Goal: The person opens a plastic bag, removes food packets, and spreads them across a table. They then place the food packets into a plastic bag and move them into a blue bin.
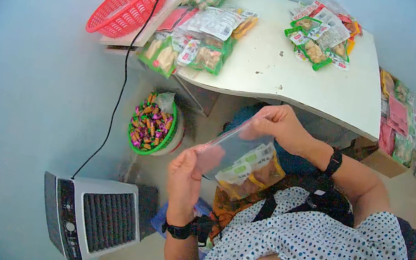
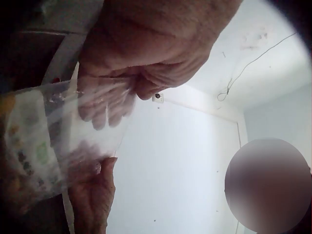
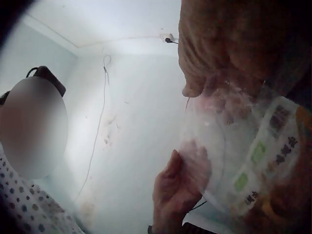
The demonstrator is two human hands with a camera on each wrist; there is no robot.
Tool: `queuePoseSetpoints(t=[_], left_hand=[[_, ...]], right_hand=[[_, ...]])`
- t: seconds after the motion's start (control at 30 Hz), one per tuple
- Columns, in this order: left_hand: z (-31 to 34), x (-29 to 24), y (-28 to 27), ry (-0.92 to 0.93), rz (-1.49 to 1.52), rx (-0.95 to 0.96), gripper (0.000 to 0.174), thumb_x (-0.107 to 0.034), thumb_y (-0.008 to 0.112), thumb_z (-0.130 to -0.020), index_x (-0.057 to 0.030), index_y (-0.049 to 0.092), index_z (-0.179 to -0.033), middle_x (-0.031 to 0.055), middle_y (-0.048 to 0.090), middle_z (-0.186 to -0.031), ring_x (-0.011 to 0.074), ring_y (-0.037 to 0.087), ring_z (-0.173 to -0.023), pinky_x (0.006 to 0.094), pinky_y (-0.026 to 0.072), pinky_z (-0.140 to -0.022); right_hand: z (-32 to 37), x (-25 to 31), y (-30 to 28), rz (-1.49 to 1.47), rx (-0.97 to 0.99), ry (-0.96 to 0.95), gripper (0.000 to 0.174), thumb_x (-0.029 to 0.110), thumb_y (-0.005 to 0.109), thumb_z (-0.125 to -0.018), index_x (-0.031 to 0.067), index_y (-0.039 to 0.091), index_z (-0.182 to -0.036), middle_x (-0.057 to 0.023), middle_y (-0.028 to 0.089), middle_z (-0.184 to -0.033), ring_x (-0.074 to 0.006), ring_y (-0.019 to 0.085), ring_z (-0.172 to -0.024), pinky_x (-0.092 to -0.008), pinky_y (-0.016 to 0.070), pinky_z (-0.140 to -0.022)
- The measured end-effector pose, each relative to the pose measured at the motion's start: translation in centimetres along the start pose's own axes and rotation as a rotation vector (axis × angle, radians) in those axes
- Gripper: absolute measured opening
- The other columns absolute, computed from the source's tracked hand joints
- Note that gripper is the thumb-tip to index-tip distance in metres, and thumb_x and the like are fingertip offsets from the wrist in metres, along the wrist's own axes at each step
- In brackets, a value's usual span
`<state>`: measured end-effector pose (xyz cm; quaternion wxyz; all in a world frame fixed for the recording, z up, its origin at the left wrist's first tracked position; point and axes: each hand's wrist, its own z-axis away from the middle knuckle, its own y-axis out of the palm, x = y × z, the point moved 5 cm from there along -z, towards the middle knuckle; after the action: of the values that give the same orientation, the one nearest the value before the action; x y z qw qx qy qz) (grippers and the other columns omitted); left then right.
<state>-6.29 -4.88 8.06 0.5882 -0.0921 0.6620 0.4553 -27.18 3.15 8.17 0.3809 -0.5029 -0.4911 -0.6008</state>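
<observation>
A clear plastic bag (image 1: 231, 153) is stretched between both hands, with several yellow-and-white packets (image 1: 253, 172) in its lower part. At one top corner the left hand (image 1: 185, 181) pinches the bag between thumb and fingers. The right hand (image 1: 285, 129) pinches the opposite corner. Fingers of both hands show through the plastic in the left wrist view, where the bag (image 2: 58, 141) hangs to the left. The right wrist view shows the printed packets (image 3: 258, 156) inside.
Snack packets lie in two piles (image 1: 210, 36) (image 1: 325, 37) on the white table (image 1: 266, 46). A red basket (image 1: 130, 4) stands at the left. Below are a green-rimmed basket of wrapped sweets (image 1: 151, 126), an air cooler (image 1: 94, 218) and, at the right, a carton of packets (image 1: 396, 123).
</observation>
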Motion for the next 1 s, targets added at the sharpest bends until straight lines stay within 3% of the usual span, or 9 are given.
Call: queuePoseSetpoints(t=[0.17, 0.27, 0.37, 0.5, 0.53, 0.57, 0.77, 0.9, 1.0], left_hand=[[0.7, -0.3, 0.1, -0.047, 0.051, 0.036, 0.034, -0.025, 0.052, -0.095, 0.0050, 0.061, -0.108, 0.0171, 0.066, -0.105, 0.0255, 0.064, -0.098, 0.0379, 0.0481, -0.091], [0.9, -1.6, -1.4, 0.078, -0.424, -0.074, 0.032, -0.025, 0.058, -0.092, 0.0030, 0.064, -0.106, 0.0146, 0.067, -0.103, 0.0215, 0.064, -0.097, 0.0347, 0.0471, -0.089], [0.1, -4.8, -0.1, 0.273, -0.854, -0.026, 0.030, -0.019, 0.069, -0.081, 0.0004, 0.066, -0.104, 0.0100, 0.069, -0.099, 0.0162, 0.063, -0.092, 0.0312, 0.0474, -0.084], [-0.9, -5.0, 3.6, 0.468, -1.289, 0.068, 0.025, -0.011, 0.074, -0.073, -0.0018, 0.067, -0.095, 0.0107, 0.068, -0.089, 0.0225, 0.065, -0.083, 0.0320, 0.0485, -0.077], [-1.3, -4.6, 4.1, 0.507, -1.292, 0.094, 0.022, -0.011, 0.074, -0.073, -0.0018, 0.067, -0.093, 0.0113, 0.067, -0.086, 0.0240, 0.065, -0.080, 0.0322, 0.0487, -0.074], [-1.8, -6.0, 5.0, 0.553, -1.255, 0.105, 0.020, -0.010, 0.073, -0.074, -0.0017, 0.066, -0.090, 0.0115, 0.067, -0.084, 0.0247, 0.064, -0.078, 0.0322, 0.0487, -0.071], [-2.3, -6.2, 5.5, 0.540, -1.103, 0.091, 0.012, -0.010, 0.071, -0.078, -0.0007, 0.065, -0.082, 0.0115, 0.065, -0.075, 0.0234, 0.062, -0.064, 0.0300, 0.0473, -0.059], [-1.5, -5.9, 5.9, 0.530, -1.103, 0.073, 0.010, -0.009, 0.070, -0.078, -0.0005, 0.064, -0.081, 0.0114, 0.064, -0.074, 0.0230, 0.062, -0.064, 0.0299, 0.0474, -0.060], [-0.9, -6.3, 6.3, 0.532, -1.094, 0.054, 0.010, -0.007, 0.070, -0.077, -0.0003, 0.063, -0.080, 0.0112, 0.063, -0.074, 0.0224, 0.061, -0.064, 0.0296, 0.0475, -0.060]], right_hand=[[0.7, -0.2, 1.0, -0.274, -0.012, 0.152, 0.024, 0.022, 0.058, -0.092, 0.0000, 0.065, -0.085, -0.0090, 0.068, -0.080, -0.0155, 0.065, -0.070, -0.0298, 0.0534, -0.067], [1.0, 0.8, 1.5, -0.129, -0.011, 0.129, 0.026, 0.023, 0.058, -0.092, 0.0011, 0.066, -0.081, -0.0074, 0.068, -0.077, -0.0151, 0.064, -0.067, -0.0293, 0.0529, -0.066], [0.9, 1.4, 1.4, 0.079, 0.007, 0.083, 0.030, 0.028, 0.057, -0.093, 0.0025, 0.066, -0.078, -0.0053, 0.067, -0.074, -0.0129, 0.063, -0.067, -0.0287, 0.0521, -0.064], [0.8, 0.2, 1.8, -0.010, 0.005, 0.086, 0.027, 0.025, 0.059, -0.092, 0.0024, 0.065, -0.079, -0.0055, 0.068, -0.074, -0.0109, 0.063, -0.065, -0.0258, 0.0513, -0.063], [0.8, 0.1, 2.0, 0.007, 0.014, 0.059, 0.027, 0.025, 0.059, -0.092, 0.0025, 0.065, -0.080, -0.0056, 0.068, -0.074, -0.0109, 0.063, -0.065, -0.0258, 0.0514, -0.062], [-0.2, 4.9, 2.6, 0.075, 0.014, -0.014, 0.027, 0.025, 0.059, -0.092, 0.0027, 0.066, -0.080, -0.0057, 0.068, -0.074, -0.0109, 0.063, -0.065, -0.0259, 0.0516, -0.062], [-0.1, 4.5, 2.4, 0.136, 0.027, 0.040, 0.022, 0.021, 0.065, -0.088, 0.0003, 0.066, -0.096, -0.0053, 0.069, -0.082, -0.0110, 0.064, -0.076, -0.0259, 0.0524, -0.071], [0.3, 3.9, 2.1, 0.225, 0.158, -0.010, 0.046, 0.020, 0.077, -0.076, 0.0000, 0.061, -0.115, -0.0106, 0.068, -0.101, -0.0161, 0.063, -0.098, -0.0306, 0.0505, -0.085], [0.5, 1.0, 0.8, 0.291, 0.175, 0.096, 0.052, 0.019, 0.081, -0.071, 0.0008, 0.062, -0.115, -0.0091, 0.067, -0.104, -0.0158, 0.061, -0.101, -0.0308, 0.0497, -0.086]])
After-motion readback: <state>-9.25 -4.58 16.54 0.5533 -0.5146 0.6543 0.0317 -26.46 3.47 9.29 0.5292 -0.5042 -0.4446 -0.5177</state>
